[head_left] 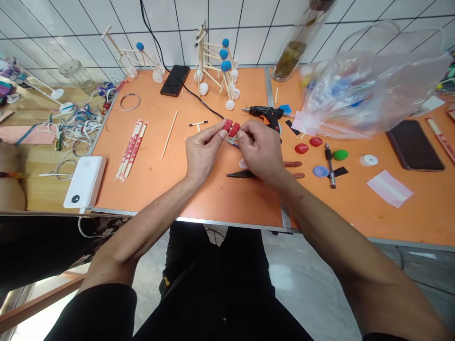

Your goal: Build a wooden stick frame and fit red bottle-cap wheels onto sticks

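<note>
Both my hands meet over the middle of the orange table (213,199). My left hand (203,151) pinches a red bottle cap (227,125) between thumb and forefinger. My right hand (259,150) is closed and pinches a second red cap (234,129) pressed against the first. A thin metal part shows just under the caps; I cannot make out what it is. Behind my right hand lies a black glue gun (265,112).
Stick-and-cap models (215,66) stand at the back beside a black phone (175,79). Wrapped chopsticks (131,149), a loose stick (169,127) and a white power bank (85,182) lie left. Red, green, blue caps (340,154), a clear plastic bag (369,92) and another phone (414,144) are right.
</note>
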`<state>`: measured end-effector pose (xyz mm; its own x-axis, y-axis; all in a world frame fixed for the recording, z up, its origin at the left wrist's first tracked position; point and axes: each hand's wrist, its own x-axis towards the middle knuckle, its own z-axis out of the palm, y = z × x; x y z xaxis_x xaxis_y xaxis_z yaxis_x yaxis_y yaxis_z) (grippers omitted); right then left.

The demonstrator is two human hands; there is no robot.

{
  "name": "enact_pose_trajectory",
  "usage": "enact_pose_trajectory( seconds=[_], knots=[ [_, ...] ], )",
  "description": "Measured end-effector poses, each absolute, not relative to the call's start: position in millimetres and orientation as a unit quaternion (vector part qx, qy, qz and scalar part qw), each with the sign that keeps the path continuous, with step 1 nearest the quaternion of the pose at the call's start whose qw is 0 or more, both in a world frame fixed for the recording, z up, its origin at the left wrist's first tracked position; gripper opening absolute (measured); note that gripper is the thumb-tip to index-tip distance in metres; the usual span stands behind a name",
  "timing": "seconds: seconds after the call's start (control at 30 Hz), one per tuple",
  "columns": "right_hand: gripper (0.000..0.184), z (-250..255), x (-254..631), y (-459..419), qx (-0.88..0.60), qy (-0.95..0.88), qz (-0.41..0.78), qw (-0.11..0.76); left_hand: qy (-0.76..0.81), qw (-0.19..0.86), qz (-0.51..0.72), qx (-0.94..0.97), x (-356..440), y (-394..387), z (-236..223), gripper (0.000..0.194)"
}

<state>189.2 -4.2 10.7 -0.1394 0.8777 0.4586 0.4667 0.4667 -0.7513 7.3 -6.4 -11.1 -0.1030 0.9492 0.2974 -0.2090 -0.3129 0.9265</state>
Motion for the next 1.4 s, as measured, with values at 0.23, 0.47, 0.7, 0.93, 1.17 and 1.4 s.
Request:
enact_pose_trajectory(
  seconds=[0.23, 0.47, 0.7, 0.93, 1.17, 1.4],
  knots=[
    [0.026, 4, 195, 1, -0.452, -0.766, 0.115, 0.441, 0.365, 0.500, 0.636, 0.461, 7, -1, -12, 0.030],
    [0.028, 15, 194, -4, -0.464, -0.755, 0.168, 0.433, 0.346, 0.539, 0.634, 0.433, 2, 7, -10, 0.037],
    [0.030, 21, 194, -8, -0.485, -0.747, 0.175, 0.420, 0.346, 0.616, 0.627, 0.328, -1, 8, 3, 0.012],
    [0.023, 27, 195, -9, -0.497, -0.746, 0.185, 0.403, 0.343, 0.657, 0.616, 0.265, -1, 8, 13, 0.016],
    [0.022, 38, 207, -8, -0.510, -0.783, 0.184, 0.303, 0.374, 0.667, 0.615, 0.191, -5, 15, 22, 0.018],
    [0.026, 37, 209, -10, -0.453, -0.861, 0.208, 0.101, 0.399, 0.654, 0.622, 0.162, -10, 19, 23, 0.026]
  ],
)
